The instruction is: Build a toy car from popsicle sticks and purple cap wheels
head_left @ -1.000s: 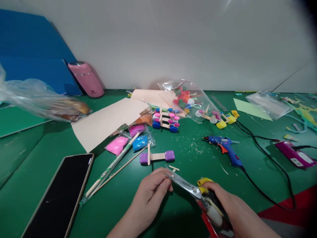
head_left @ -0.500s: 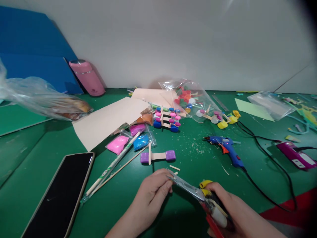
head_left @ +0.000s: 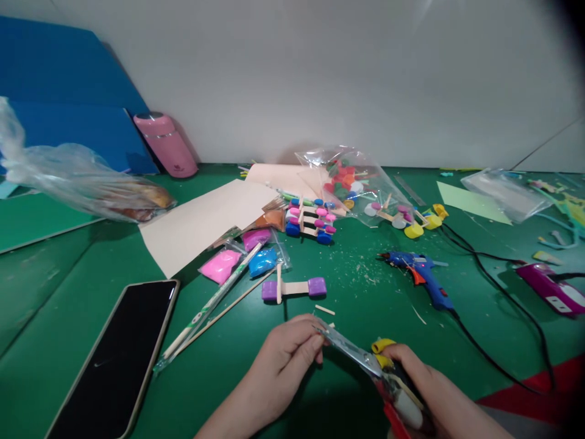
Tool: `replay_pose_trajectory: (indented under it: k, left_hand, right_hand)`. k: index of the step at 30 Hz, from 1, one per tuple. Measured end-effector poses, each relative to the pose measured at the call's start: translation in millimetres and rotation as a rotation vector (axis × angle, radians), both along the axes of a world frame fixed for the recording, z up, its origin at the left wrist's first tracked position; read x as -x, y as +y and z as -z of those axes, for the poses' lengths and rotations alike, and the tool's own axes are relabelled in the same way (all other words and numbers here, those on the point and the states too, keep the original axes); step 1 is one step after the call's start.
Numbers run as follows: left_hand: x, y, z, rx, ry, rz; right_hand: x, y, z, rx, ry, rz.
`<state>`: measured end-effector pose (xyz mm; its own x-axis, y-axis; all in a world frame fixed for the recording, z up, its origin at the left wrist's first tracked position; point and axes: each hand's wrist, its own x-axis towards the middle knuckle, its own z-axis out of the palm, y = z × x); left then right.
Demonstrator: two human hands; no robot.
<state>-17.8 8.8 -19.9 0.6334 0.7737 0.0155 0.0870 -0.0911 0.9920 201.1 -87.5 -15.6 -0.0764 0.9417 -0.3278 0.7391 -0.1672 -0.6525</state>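
Note:
My right hand (head_left: 418, 372) is closed around the handles of scissors (head_left: 354, 350) with yellow, black and red parts. Their metal blades point left and reach the fingertips of my left hand (head_left: 292, 356). That hand is pinched closed at the blade tips; what lies between its fingers is too small to make out. Short wooden stick pieces (head_left: 325, 310) lie just beyond the fingertips. Farther back sits a wooden stick piece with purple ends (head_left: 296, 288) and a small upright stick across it. Behind it stands a cluster of similar pieces with pink and blue ends (head_left: 308, 228).
A phone (head_left: 114, 360) lies at the left, beside a wrapped straw and thin stick (head_left: 219, 292). Clay packets (head_left: 222, 266) sit behind. At the right are a blue glue gun (head_left: 423, 274) with its cord and a purple device (head_left: 551, 289). A pink bottle (head_left: 167, 146) stands at the wall.
The whole view has shifted slightly, so things appear a little farther right. Both hands and the scissors hold nearly the same pose.

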Motion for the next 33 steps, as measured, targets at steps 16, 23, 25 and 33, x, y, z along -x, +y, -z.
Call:
replay_pose_trajectory:
  k: [16,23,25,33]
  left_hand:
    - [-1.2,1.0,-3.3,0.018,0.043,0.004]
    - [-1.9,0.5,-2.4,0.047,-0.019,-0.011]
    - [-1.5,0.7,-1.4,0.046,-0.012,-0.015]
    - [-2.9,-1.4,0.0,0.042,0.016,0.0]
  right_hand:
    - [2.9,4.0,-8.9,-0.019,0.038,-0.005]
    - [8.3,5.5,-16.2,0.05,0.08,0.046]
    - [7.3,5.9,-17.7,0.064,0.071,0.023]
    - [5.1,8.5,-11.7,0.069,0.042,0.05]
